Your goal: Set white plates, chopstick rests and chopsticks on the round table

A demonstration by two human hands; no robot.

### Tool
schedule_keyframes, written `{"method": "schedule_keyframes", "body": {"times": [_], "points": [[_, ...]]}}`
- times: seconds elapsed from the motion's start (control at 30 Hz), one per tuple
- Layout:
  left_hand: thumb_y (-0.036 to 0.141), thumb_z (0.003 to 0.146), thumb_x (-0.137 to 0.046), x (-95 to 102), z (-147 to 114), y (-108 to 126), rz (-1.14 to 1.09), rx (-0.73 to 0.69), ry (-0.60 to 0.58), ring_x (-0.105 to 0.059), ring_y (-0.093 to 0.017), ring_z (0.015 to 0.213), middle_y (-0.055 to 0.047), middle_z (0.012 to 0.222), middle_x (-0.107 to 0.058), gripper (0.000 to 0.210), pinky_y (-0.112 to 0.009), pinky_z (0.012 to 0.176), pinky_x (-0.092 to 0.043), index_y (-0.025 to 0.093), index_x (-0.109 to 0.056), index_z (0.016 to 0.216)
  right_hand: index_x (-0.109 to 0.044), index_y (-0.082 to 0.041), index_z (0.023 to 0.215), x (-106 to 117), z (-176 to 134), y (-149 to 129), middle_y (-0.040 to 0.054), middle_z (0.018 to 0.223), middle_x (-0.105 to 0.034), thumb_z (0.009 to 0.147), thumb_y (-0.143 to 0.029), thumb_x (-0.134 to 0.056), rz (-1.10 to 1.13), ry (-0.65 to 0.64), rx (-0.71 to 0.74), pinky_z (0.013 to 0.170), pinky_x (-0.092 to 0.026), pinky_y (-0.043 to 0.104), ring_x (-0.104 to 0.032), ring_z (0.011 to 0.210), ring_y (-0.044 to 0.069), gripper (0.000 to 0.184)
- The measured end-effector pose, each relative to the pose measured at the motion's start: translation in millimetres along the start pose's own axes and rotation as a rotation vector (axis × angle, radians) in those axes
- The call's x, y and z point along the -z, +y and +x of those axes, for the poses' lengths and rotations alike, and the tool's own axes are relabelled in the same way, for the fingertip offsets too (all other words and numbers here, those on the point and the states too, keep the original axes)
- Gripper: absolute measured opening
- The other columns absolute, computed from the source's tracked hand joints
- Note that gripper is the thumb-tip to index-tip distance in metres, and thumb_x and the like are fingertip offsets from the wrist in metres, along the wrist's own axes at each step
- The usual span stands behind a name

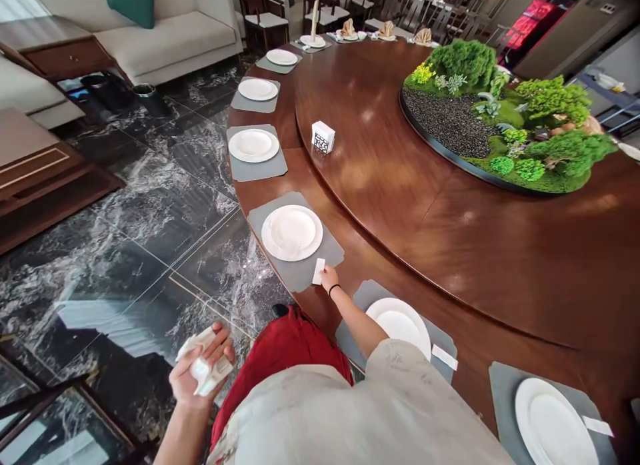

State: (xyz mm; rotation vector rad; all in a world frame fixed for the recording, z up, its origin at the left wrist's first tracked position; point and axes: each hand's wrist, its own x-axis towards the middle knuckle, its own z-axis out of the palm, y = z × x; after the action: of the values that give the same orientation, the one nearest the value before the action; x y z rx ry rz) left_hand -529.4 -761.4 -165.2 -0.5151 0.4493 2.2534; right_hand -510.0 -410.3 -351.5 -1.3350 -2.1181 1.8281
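My right hand (329, 278), a dark band at its wrist, reaches over the table edge. Its fingers pinch a small white packet (319, 270) at the right side of a grey placemat (293, 276), beside a stack of white plates (292, 232). I cannot tell whether the packet rests on the mat. Off the table at lower left, my left hand (203, 365) is palm up, its fingers curled round crumpled white packets (201, 369). Under my right arm, another white plate (400, 324) has a similar white packet (445, 357) to its right.
The round wooden table (360, 258) bears a raised turntable (390, 185) with a napkin holder (323, 137) and a miniature garden (500, 118). Further plates (253, 145) on grey mats follow the rim, some with folded napkins (386, 30). A sofa (170, 35) stands behind on the marble floor (150, 205).
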Motion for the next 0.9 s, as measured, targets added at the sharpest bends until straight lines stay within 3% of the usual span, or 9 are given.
{"method": "schedule_keyframes", "body": {"times": [0.1, 0.23, 0.4, 0.63, 0.9], "points": [[0.012, 0.056, -0.069, -19.3, 25.9, 31.9, 0.036, -0.028, 0.059, -0.044, -0.005, 0.05, 0.007, 0.064, -0.045, 0.054, -0.023, 0.068, -0.057, 0.018, -0.047, 0.105, -0.061, -0.016, 0.085, 2.8, 28.2, -1.1, 0.009, 0.087, -0.065, 0.08, -0.021, -0.048, -0.163, 0.124, -0.031, 0.08, -0.04, 0.032, -0.055, 0.093, 0.023, 0.015], [0.013, 0.053, -0.069, -32.2, 56.4, 60.0, 0.049, -0.06, 0.107, -0.042, -0.005, 0.049, 0.006, 0.063, -0.047, 0.054, -0.022, 0.061, -0.057, 0.021, -0.048, 0.102, -0.06, -0.017, 0.106, 10.9, 41.0, 3.4, 0.0113, 0.106, -0.061, 0.081, -0.017, -0.05, -0.297, 0.18, -0.008, 0.096, -0.035, 0.037, -0.048, 0.11, 0.025, 0.026], [0.01, 0.053, -0.068, -44.0, 90.8, 82.9, 0.097, 0.019, 0.085, -0.046, -0.006, 0.052, 0.006, 0.064, -0.046, 0.052, -0.022, 0.061, -0.057, 0.018, -0.047, 0.1, -0.043, -0.018, 0.134, 18.2, 31.9, 20.7, 0.0151, 0.133, -0.041, 0.072, -0.028, -0.069, -0.603, 0.138, 0.165, 0.1, -0.034, 0.043, -0.04, 0.118, 0.03, 0.068], [0.007, 0.056, -0.066, -62.4, 125.8, 92.1, 0.144, 0.146, 0.082, -0.047, -0.006, 0.057, 0.005, 0.067, -0.046, 0.043, -0.025, 0.071, -0.058, 0.017, -0.047, 0.093, -0.053, -0.02, 0.12, 23.8, 27.8, 39.2, 0.0076, 0.118, -0.051, 0.077, -0.017, -0.06, -0.507, 0.203, 0.216, 0.098, -0.039, 0.037, -0.048, 0.108, 0.021, 0.044], [0.008, 0.055, -0.066, -71.6, 134.0, 85.0, 0.082, 0.143, 0.0, -0.048, -0.006, 0.056, 0.005, 0.068, -0.046, 0.042, -0.031, 0.078, -0.059, 0.019, -0.043, 0.088, -0.061, -0.019, 0.108, 31.6, 31.9, 41.6, 0.0067, 0.107, -0.055, 0.074, -0.019, -0.061, -0.33, 0.312, 0.141, 0.083, -0.048, 0.031, -0.056, 0.086, 0.017, 0.035]]}}
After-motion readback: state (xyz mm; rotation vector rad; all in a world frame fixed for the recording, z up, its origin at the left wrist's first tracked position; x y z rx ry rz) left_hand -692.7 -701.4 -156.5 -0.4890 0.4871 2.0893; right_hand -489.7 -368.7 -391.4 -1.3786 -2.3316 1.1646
